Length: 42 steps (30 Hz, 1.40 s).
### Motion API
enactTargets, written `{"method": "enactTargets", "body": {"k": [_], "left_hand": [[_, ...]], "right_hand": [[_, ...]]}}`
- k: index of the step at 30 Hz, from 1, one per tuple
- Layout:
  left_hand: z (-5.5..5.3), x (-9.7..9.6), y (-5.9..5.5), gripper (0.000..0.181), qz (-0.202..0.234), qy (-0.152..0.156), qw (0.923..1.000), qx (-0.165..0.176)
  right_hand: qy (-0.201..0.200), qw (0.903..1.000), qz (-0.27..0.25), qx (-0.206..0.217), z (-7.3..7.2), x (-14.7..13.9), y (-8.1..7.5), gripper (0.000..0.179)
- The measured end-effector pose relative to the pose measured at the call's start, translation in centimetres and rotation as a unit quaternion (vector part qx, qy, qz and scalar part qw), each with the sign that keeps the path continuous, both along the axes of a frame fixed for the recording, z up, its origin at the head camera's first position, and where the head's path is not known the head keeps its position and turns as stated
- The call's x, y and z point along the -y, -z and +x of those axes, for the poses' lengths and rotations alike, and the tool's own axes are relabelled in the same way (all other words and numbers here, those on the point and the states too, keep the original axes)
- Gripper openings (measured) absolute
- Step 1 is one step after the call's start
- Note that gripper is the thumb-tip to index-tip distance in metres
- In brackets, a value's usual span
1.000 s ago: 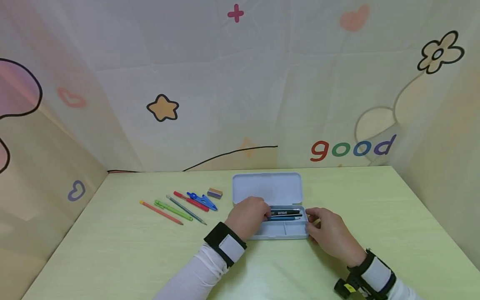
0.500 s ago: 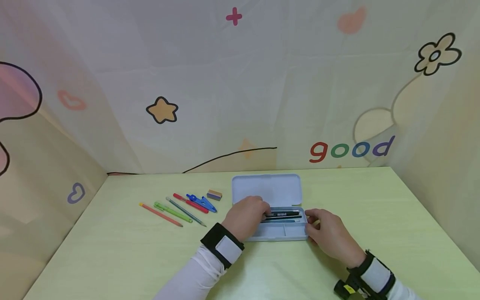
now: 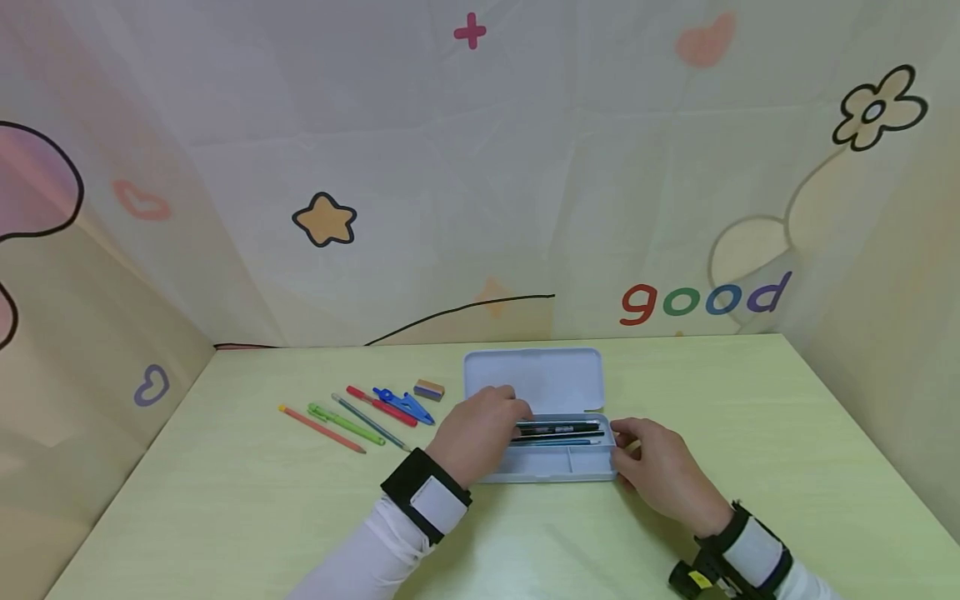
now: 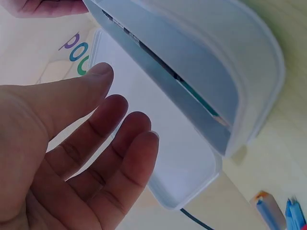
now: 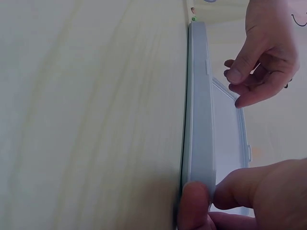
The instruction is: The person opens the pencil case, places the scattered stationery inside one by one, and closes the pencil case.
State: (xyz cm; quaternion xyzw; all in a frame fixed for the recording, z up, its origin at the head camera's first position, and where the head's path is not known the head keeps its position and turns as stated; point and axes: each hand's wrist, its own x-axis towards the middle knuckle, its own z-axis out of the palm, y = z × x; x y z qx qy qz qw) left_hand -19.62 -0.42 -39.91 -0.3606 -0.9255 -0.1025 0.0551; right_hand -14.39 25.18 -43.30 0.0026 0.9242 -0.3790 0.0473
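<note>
Pencil case (image 3: 592, 459) first: it's sitting on the pale wooden table (image 3: 225, 533), in front of us and a bit right of the middle, lid (image 3: 534, 379) flipped back toward the printed cloth (image 3: 450, 125) behind. Our right hand (image 3: 663, 471) has hold of its right end, and the right wrist view shows the thumb and fingers pinching the wall there.

Our left hand (image 3: 480, 429) is over the left end of the case, blocking part of it from the head view. From the left wrist view we'd say it's holding nothing: fingers loosely bent, thumb apart from them, tips clear of the case.

Inside, the long back compartment has a black pen (image 3: 561, 429) and a blue pencil (image 3: 551, 442) lying lengthwise, with another dark stick between them that we can't make out properly. The front part has a little divider.

Then there's the stuff lying on the table to the left: an orange pencil (image 3: 322, 429), a green pen (image 3: 347, 423) and a grey-green pencil (image 3: 367, 420), all slanting the same way, plus a red pen (image 3: 381, 406) with a blue compass (image 3: 408, 404) right by it. An eraser (image 3: 429, 389) is just behind the compass, near the case.
</note>
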Motion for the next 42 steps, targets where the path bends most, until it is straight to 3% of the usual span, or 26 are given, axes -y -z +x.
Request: {"method": "enactTargets", "body": {"k": [12,19,32,42], "left_hand": [[0.3,3.0,-0.7,0.022,0.011,-0.01,0.9997,-0.017],[0.5,4.8,-1.0,0.027,0.024,-0.028,0.9993,-0.006],[0.4,9.1,-0.4,0.031,0.053,-0.059,0.9966,-0.024],[0.2,13.4,-0.3,0.033,0.057,-0.075,0.9948,-0.038]], "right_hand": [[0.0,1.0,-0.003,-0.003,0.0,0.0,0.1,0.044],[0.002,1.0,-0.001,-0.002,0.0,0.0,0.1,0.044],[-0.002,1.0,-0.006,-0.004,0.0,-0.1,0.1,0.044],[0.002,1.0,-0.009,0.0,0.2,0.0,0.0,0.044]]}}
